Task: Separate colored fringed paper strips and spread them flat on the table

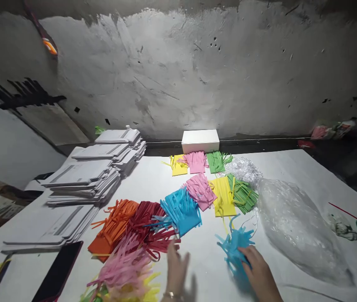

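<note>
While the bench [149,176] is carrying fringed paper bundles [183,212], probably spread to limit tangling, the left hand [176,270] is hovering empty, fingers parted, beside red strips [148,220]; the right hand [256,268] is pinching blue strips [233,247], near right, in a narrow grip.

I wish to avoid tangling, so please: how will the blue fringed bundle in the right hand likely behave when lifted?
The blue bundle is probably floppy, since its thin strips splay in several directions. It seems light for its size, with gaps showing between strips. Ends showing beyond the right hand may droop.
</note>
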Tool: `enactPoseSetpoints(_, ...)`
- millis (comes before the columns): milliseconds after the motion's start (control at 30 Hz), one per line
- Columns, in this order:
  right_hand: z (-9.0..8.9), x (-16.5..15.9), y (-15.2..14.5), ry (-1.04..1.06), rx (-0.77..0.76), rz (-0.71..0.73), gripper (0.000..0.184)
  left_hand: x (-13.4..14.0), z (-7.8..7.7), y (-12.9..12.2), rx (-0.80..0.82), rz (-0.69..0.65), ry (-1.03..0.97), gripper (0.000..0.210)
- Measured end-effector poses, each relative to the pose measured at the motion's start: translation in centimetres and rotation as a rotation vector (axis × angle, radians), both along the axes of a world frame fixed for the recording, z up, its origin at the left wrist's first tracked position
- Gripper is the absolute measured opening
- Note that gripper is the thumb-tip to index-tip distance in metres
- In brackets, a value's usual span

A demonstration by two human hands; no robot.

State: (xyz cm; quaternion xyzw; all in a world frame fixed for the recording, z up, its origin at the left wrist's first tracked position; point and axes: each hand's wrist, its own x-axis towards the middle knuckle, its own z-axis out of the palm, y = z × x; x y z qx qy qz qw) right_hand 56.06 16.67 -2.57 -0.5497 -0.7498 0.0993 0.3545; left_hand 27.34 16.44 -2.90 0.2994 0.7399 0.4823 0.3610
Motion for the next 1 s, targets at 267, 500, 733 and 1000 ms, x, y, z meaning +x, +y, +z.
enactPoseSetpoints(267,0.2,-1.7,-4.1,-0.181,0.085,0.394,0.063,9.2,0.6,-3.2,0.507,-0.904,0.597,0.054)
enactPoseSetpoints(500,1.6,1.5,-2.2,-0.224,0.285,0.244,0.068,7.2,3.2,-2.3,0.482,-0.728,0.745,0.052)
enactPoseSetpoints(733,3.8,2.9,-1.6,-0.339,0.538,0.495,0.051,2.1,5.5,-4.1,0.693,-0.657,1.091,0.047)
enactPoseSetpoints(1000,-7.4,-1.5,-4.8,-0.460,0.531,0.538,0.044,2.6,-4.9,-11.7,0.382,-0.809,1.343,0.064)
